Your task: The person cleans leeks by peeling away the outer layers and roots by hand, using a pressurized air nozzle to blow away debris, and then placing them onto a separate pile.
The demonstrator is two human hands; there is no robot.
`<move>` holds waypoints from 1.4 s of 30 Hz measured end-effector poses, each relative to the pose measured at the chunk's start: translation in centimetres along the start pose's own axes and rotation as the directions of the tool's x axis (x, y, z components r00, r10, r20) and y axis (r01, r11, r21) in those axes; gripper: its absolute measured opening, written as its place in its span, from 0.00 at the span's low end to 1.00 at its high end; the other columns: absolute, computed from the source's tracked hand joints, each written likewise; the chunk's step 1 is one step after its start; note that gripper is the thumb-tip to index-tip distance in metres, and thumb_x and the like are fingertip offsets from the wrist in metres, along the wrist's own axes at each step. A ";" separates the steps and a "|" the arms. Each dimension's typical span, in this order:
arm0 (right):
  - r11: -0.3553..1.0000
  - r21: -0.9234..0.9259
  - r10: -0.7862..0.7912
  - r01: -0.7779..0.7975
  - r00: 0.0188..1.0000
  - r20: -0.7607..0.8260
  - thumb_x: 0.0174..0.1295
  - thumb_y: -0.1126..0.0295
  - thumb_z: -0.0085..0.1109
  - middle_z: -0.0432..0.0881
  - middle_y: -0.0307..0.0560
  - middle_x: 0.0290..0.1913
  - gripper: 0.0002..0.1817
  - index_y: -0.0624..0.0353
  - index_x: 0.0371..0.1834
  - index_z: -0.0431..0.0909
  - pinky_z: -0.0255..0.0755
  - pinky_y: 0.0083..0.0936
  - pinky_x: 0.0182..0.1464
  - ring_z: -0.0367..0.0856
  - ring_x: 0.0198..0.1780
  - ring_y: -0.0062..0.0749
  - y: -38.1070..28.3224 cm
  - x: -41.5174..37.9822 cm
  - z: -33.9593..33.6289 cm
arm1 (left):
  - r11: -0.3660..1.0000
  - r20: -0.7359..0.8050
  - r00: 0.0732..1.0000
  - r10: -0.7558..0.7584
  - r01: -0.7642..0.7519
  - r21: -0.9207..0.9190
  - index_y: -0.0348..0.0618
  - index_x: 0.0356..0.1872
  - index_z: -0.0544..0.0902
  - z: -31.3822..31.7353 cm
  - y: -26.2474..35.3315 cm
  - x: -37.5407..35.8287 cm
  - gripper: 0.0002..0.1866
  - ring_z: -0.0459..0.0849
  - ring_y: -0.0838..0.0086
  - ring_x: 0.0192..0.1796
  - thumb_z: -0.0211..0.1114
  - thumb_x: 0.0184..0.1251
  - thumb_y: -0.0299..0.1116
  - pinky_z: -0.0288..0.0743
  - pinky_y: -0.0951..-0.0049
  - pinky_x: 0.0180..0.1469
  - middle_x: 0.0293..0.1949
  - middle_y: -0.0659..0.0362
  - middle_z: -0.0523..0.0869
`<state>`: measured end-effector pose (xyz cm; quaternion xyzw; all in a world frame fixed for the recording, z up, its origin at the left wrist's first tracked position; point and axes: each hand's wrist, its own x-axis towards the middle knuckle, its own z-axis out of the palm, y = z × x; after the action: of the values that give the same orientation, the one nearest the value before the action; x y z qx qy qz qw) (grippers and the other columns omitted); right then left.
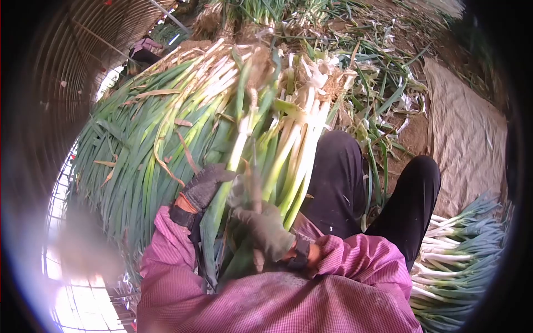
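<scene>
From the left hand, the green onion lies with its long axis towards one o'clock; this nearer grip seems closed about it. The right hand is at four o'clock; whether its grip pinches the blurred brown strip, I cannot tell

A farm shed or growing tunnel is indicated by the curved, ribbed wall along the left edge of the earth floor, which is littered with leaf scraps and heaped with long green onions.
</scene>
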<state>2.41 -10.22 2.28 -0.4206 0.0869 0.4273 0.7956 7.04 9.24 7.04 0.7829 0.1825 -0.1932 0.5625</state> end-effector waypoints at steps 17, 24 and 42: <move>0.998 -0.007 -0.058 0.058 0.990 -0.127 0.59 0.65 0.66 0.81 0.44 0.33 0.14 0.63 0.42 0.79 0.72 0.26 0.27 0.77 0.25 0.26 -0.6 1.3 -0.3 | 0.201 0.196 0.836 0.512 -0.338 0.919 0.40 0.45 0.80 3.8 -3.7 -1.2 0.11 0.81 0.49 0.43 0.57 0.65 0.32 0.75 0.59 0.42 0.41 0.46 0.83; 0.999 0.034 0.003 -0.001 0.999 -0.036 0.60 0.68 0.65 0.81 0.44 0.27 0.13 0.65 0.43 0.78 0.73 0.26 0.25 0.79 0.23 0.29 -0.4 2.7 -0.9 | 0.973 -0.089 0.989 0.116 -0.096 0.208 0.37 0.46 0.81 4.4 -4.0 -5.0 0.13 0.84 0.70 0.37 0.58 0.64 0.31 0.76 0.73 0.38 0.40 0.54 0.85; 0.997 -0.077 -0.001 0.005 0.999 0.053 0.63 0.70 0.63 0.82 0.47 0.26 0.14 0.67 0.46 0.75 0.77 0.25 0.32 0.84 0.27 0.32 -1.6 1.8 -0.3 | 0.518 0.326 0.932 0.160 0.202 -0.831 0.38 0.44 0.74 3.1 -12.3 -5.1 0.19 0.71 0.73 0.23 0.61 0.68 0.45 0.67 0.74 0.25 0.30 0.57 0.76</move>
<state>4.78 -9.78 2.11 -0.4397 0.0486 0.4403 0.7813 -3.79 9.67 -1.23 0.3526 0.1560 -0.2264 0.8945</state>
